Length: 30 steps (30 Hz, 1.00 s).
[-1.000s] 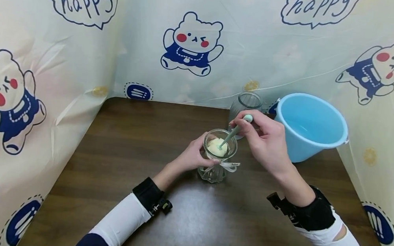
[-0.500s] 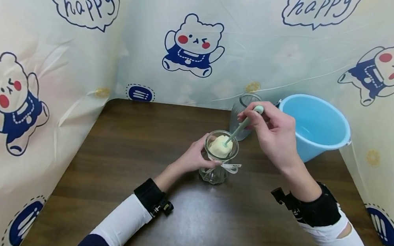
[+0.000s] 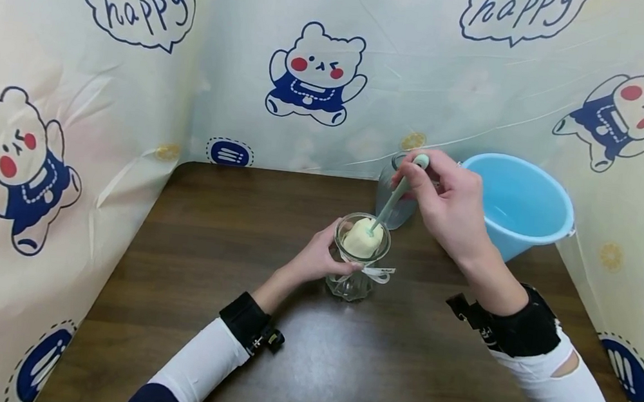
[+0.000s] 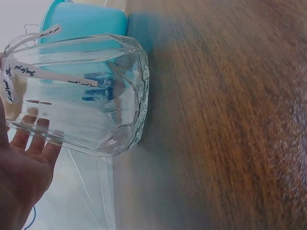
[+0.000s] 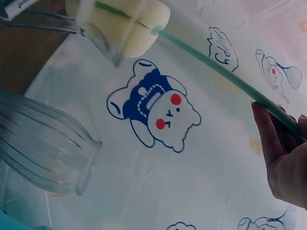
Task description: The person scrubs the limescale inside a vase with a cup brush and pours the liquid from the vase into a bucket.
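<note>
A clear glass jar (image 3: 350, 288) with a white ribbon bow stands on the table in the head view, my left hand (image 3: 322, 256) gripping its neck. In its mouth sits the cream sponge head (image 3: 362, 238) of a sponge brush. The brush's slim green handle (image 3: 395, 198) slants up to the right, pinched near its knobbed end by my right hand (image 3: 451, 206). The right wrist view has the sponge (image 5: 153, 28) at the jar's rim and the handle (image 5: 211, 62) running to my fingers. The left wrist view shows the jar's faceted base (image 4: 139, 96).
Behind the brush handle stands a second glass jar (image 3: 397, 215), partly hidden by my right hand. A light blue bucket (image 3: 523, 230) is at the back right. Patterned cloth (image 3: 228, 88) surrounds the brown wooden table (image 3: 226, 230) at the back and sides.
My right hand has moved right and then up with the brush handle, and the sponge now shows more in the jar's mouth. The left hand keeps its hold on the jar.
</note>
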Each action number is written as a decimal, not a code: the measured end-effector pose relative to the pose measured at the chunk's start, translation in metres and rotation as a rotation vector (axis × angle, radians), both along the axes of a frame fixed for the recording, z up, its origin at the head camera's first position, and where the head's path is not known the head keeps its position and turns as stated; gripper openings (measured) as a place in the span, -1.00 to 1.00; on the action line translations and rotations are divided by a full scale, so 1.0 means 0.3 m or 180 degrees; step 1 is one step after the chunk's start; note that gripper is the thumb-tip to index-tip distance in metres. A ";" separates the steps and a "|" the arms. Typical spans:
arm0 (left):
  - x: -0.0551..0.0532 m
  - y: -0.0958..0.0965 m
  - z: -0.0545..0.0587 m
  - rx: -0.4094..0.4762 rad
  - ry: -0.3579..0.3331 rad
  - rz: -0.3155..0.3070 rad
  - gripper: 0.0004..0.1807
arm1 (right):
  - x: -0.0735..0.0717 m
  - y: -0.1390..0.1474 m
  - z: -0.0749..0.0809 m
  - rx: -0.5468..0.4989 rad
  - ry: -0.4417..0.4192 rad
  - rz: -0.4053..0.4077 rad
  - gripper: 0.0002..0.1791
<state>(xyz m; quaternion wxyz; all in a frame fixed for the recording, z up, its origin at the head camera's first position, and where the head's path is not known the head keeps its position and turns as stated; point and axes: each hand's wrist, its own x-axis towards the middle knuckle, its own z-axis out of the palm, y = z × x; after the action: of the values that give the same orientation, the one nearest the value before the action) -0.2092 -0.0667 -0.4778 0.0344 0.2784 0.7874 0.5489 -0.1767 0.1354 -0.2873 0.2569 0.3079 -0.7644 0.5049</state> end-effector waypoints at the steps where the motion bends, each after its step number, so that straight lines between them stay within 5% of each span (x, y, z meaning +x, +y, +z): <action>1: -0.004 0.000 -0.006 0.0000 -0.0006 0.0005 -0.19 | -0.001 -0.002 0.008 0.0038 0.0045 -0.0021 -0.95; 6: -0.009 0.001 -0.010 -0.0011 0.0082 0.0021 -0.18 | -0.005 -0.024 0.010 0.0379 0.0177 0.0073 -0.94; 13: 0.036 0.000 0.086 -0.0048 0.0166 -0.0065 -0.25 | 0.019 -0.050 -0.001 0.0892 0.0380 0.0180 -0.92; 19: -0.010 0.003 -0.006 -0.0094 0.0108 0.0003 -0.18 | 0.048 -0.036 0.070 0.0735 0.0435 0.0147 -0.94; 26: 0.033 0.000 0.080 -0.0036 0.0140 -0.0014 -0.24 | 0.054 -0.022 0.033 0.0746 0.0151 0.0299 -0.94; 30: 0.012 0.002 0.036 -0.0044 0.0171 -0.0016 -0.22 | 0.060 -0.024 0.014 0.0825 0.0022 0.0326 -0.92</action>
<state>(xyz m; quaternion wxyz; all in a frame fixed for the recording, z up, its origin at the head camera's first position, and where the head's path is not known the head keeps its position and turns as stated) -0.2057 -0.0662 -0.4670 0.0166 0.2947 0.7911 0.5357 -0.1586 0.1282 -0.2832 0.1914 0.3789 -0.8056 0.4133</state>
